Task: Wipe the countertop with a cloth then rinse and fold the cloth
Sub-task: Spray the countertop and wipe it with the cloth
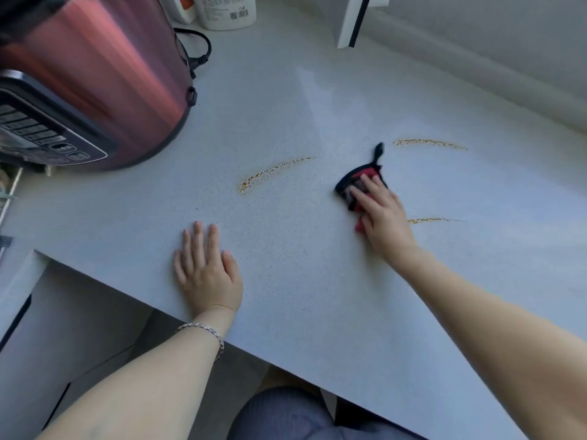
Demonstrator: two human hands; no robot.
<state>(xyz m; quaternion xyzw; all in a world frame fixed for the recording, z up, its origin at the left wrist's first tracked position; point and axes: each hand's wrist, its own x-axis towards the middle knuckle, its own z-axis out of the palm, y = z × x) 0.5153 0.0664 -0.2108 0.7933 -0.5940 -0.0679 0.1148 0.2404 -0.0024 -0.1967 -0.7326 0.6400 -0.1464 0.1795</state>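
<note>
A small red cloth with black trim and a black loop (352,181) lies bunched on the pale grey countertop (301,242). My right hand (381,214) presses flat on top of it, fingers pointing up-left. My left hand (206,268) rests palm down on the countertop near the front edge, fingers spread, holding nothing; a silver bracelet is on its wrist. Three orange-brown smears mark the surface: one (273,173) left of the cloth, one (428,143) behind it to the right, one (428,220) just right of my right hand.
A large red-and-black electric cooker (95,90) with its black power cord (197,55) stands at the back left. White bottles (225,11) sit at the back edge, and a white upright panel (352,20) stands further right. The counter's front edge runs diagonally above my knees.
</note>
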